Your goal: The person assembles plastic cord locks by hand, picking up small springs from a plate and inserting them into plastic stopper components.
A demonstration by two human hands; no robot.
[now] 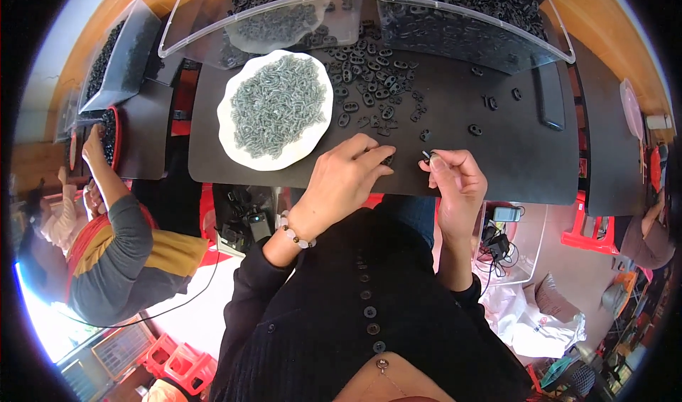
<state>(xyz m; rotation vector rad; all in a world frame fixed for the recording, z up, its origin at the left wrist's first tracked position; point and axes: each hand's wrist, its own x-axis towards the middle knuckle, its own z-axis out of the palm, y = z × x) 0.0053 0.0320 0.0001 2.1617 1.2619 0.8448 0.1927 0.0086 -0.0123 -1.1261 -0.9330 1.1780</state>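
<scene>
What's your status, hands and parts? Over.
Left hand at dark part, grip unclear. Right hand pinching small piece. Black parts scattered beyond; white plate near left hand.

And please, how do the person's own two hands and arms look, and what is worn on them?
Both the left hand and right hand are ungloved. A bracelet of pale and darker round beads circles the left wrist. Black sleeves cover part of the forearms.
</scene>
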